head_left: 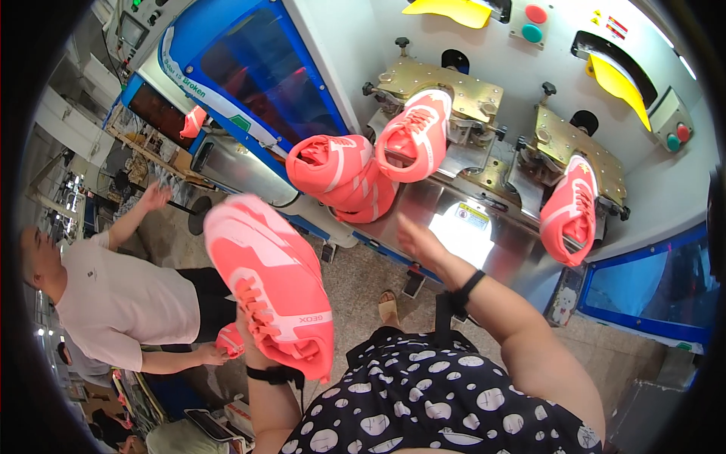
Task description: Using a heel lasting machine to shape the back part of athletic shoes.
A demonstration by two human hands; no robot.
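Left hand (243,327) loaded, right hand (423,244) free

We have one coral shoe (265,242) up in front of us, well apart from the steel desk (514,261) of the machine (484,45). Our left grip is closed on it from behind, by the laces, so most of the fingers are hidden. The shoe stands toe up and heel down, its laces toward us; held this way, it probably leaves the whole upper easy to look over.

Our right grip is open and empty, the fingers spread near the desk's front edge. We cannot tell whether they touch the steel. Holding nothing, that hand seems kept available for the shoes close by.

Just beyond it, a pile of shoes (361,198) sits at the desk's left end, likely heaped there to be within reach while leaving the middle of the steel uncovered.

Two more shoes sit at the machine, the left shoe (416,144) and the right shoe (571,212), each in front of its own brass plate. Both point their toes inward and their openings toward us, which we take to suit the metal holders.

On our left, a co-worker (128,295) holds another coral shoe (230,340) low, well clear of our work.
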